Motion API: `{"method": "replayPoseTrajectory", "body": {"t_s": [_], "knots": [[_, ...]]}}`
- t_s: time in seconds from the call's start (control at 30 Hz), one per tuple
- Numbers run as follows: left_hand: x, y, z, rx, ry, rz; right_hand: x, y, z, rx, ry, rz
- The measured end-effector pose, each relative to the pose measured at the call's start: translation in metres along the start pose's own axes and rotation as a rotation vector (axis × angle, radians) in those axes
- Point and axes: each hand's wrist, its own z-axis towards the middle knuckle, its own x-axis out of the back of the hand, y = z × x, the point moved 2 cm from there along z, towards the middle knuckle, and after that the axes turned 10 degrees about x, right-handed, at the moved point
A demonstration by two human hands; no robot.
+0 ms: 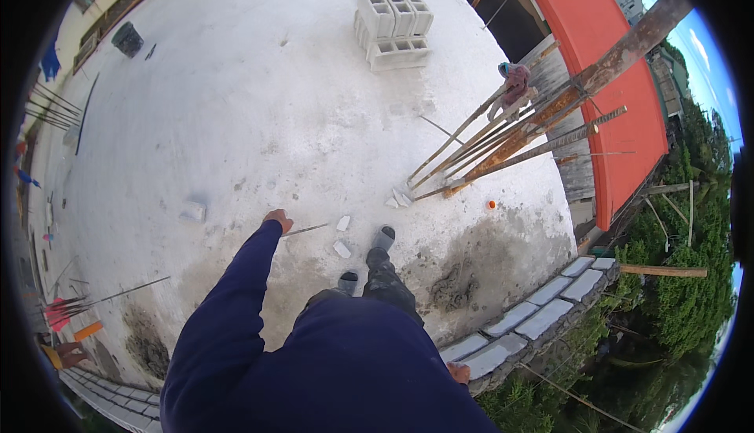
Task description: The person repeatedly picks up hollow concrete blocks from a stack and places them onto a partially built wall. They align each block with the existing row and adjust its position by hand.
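My left hand [277, 219] is held out over the pale concrete slab [290, 103], its fingers curled closed. Just beside it is a thin metal rod [306, 230]; whether the hand touches it I cannot make out. Two broken block pieces [342, 249] lie to the right of the rod, near my feet. My right hand [458, 372] is low beside my body, at the near end of a low wall of grey hollow blocks [543, 318]. It appears to touch the wall's top edge; my body and sleeve hide most of its fingers.
Hollow blocks [397, 29] are stacked farther out. Rusty rebar and poles [510, 142] rise at the right, with a cloth [514, 80] on them. A dark bucket [126, 40] stands far left. More rods [102, 301] jut in at left. Beyond the wall are trees [691, 292].
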Motion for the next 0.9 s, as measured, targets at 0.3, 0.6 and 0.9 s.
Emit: {"method": "replayPoseTrajectory", "body": {"t_s": [0.3, 0.6, 0.9], "knots": [[-0.089, -0.108, 0.004, 0.382, -0.035, -0.752, -0.03, -0.529, 0.209, 1.186, -0.158, -0.197], [-0.009, -0.016, 0.052, 0.907, -0.236, -1.7, -0.072, -0.933, 0.293, 1.108, -0.372, 0.204], [0.264, 0.194, 0.402, 0.106, -0.097, -0.818, -0.029, -0.944, 0.498, 0.848, 0.176, 0.039]]}}
